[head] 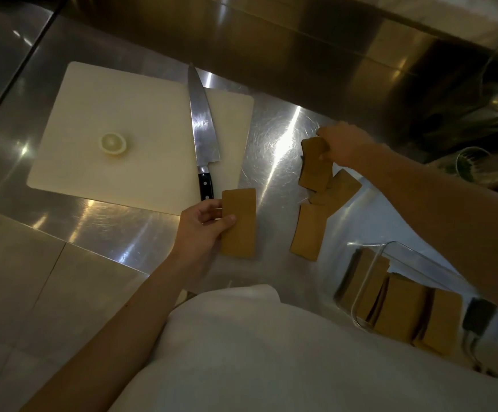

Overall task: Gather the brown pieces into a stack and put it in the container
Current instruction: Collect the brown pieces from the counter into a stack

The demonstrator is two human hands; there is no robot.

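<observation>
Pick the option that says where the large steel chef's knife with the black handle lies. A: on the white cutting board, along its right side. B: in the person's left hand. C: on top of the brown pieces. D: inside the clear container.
A: the steel chef's knife lies flat on the white cutting board, near its right edge, handle toward the person, and neither hand touches it.

Knife (201,126), onion half (113,143) on board (123,99)

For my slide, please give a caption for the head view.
Each hand holds a brown piece near the container.
</observation>
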